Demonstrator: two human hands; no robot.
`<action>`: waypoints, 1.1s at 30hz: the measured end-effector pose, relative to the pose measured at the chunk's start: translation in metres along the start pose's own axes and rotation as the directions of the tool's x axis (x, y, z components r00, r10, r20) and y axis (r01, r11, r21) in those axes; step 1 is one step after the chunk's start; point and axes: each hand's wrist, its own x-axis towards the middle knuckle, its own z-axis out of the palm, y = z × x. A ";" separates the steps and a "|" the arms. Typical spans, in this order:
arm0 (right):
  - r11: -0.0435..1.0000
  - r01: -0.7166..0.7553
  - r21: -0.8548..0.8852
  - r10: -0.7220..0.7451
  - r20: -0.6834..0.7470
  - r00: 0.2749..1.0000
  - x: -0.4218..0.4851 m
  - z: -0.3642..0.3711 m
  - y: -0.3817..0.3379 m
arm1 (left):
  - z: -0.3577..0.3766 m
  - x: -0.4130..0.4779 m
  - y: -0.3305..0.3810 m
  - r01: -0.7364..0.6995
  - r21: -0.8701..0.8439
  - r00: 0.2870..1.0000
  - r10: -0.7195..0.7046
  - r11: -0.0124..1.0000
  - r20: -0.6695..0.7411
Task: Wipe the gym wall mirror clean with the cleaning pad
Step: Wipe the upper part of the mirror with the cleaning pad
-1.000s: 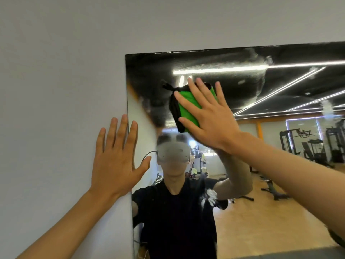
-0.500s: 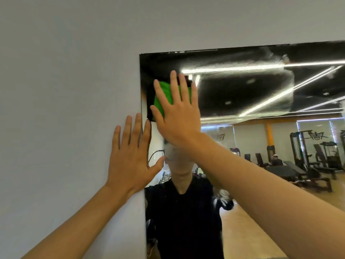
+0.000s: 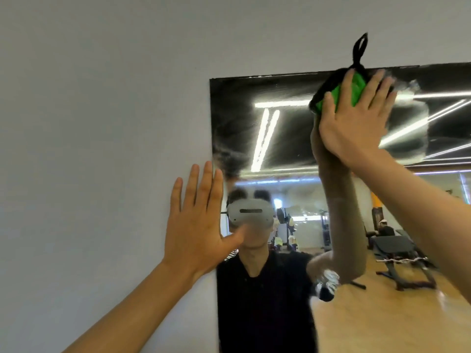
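The wall mirror (image 3: 267, 138) fills the right half of the view, its top-left corner near the centre. A green cleaning pad (image 3: 339, 94) with a black edge and a black hanging loop lies against the glass at the mirror's top edge. My right hand (image 3: 356, 121) presses it flat with straight, spread fingers. My left hand (image 3: 197, 225) rests flat on the grey wall at the mirror's left edge, thumb over the glass. Wet smears show across the upper glass.
The plain grey wall (image 3: 102, 123) runs left of and above the mirror. The glass reflects a person in a black shirt with a headset, ceiling light strips, a wooden floor and gym benches and machines.
My right hand has swept the pad from the mirror's upper left corner to the right and up to the top edge. My left hand has stayed on the wall.
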 end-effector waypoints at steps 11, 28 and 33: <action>0.777 0.630 -0.006 -0.626 0.103 0.773 -0.025 0.010 -0.086 | 0.001 -0.002 -0.004 -0.013 0.028 1.000 0.013 1.000 -0.015; 0.835 0.550 0.005 -0.548 0.103 0.830 -0.043 0.020 -0.132 | -0.001 -0.002 -0.002 -0.003 0.057 1.000 0.003 0.998 0.007; 0.820 0.572 0.003 -0.570 0.091 0.817 -0.013 0.009 -0.053 | 0.000 -0.004 -0.004 -0.004 0.059 1.000 0.003 0.998 0.017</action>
